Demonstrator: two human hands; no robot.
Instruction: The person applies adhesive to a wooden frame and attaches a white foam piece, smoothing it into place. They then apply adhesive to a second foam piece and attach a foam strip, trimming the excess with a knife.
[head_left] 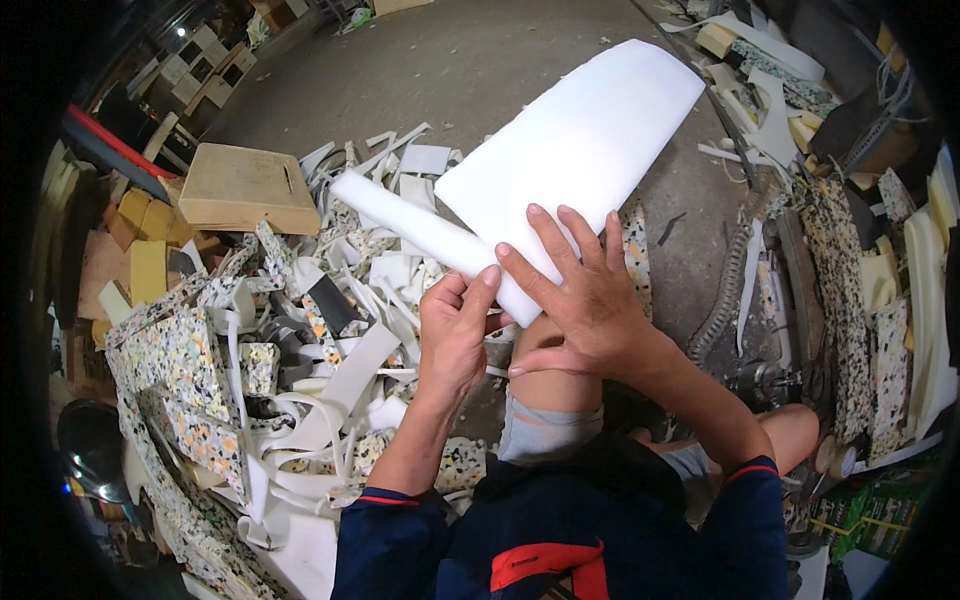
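A large white foam sheet (580, 125) rests over my raised knee, its far end reaching toward the upper right. Along its left side, a narrow white foam strip (400, 215) stands up like a folded edge; whether it is joined to the sheet is unclear. My left hand (452, 330) is closed, thumb and curled fingers pinching the near end of this strip. On the sheet's near part lies my right hand (595, 310), fingers spread and pressing flat, thumb held apart by the knee.
Foam offcuts (340, 370) pile up at left, with speckled foam blocks (185, 370) beside them. A tan foam cushion block (245, 190) sits behind the pile. At right are a coiled hose (725, 290) and upright speckled foam slabs (835, 270). Grey floor (400, 75) stretches beyond.
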